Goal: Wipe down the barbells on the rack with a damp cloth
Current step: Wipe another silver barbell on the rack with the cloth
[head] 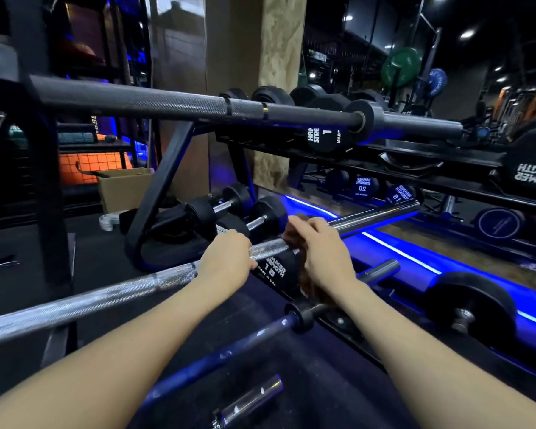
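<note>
A chrome barbell (112,294) runs from the lower left up to the right across the rack. My left hand (226,258) grips its knurled shaft from above. Just to the right, my right hand (319,246) holds a brown cloth (293,238) wrapped round the same bar, with part of the cloth hanging below near my wrist. A black barbell (155,99) lies higher on the rack, across the upper part of the view. A darker bar (217,359) with a black collar lies lower, under my forearms.
Black dumbbells (229,212) stand behind the chrome bar, more on shelves (415,171) at right. The black rack frame (158,193) slants at centre left. A cardboard box (121,187) sits on the floor behind. Blue light strips (399,252) glow at right. A short chrome sleeve (248,400) lies below.
</note>
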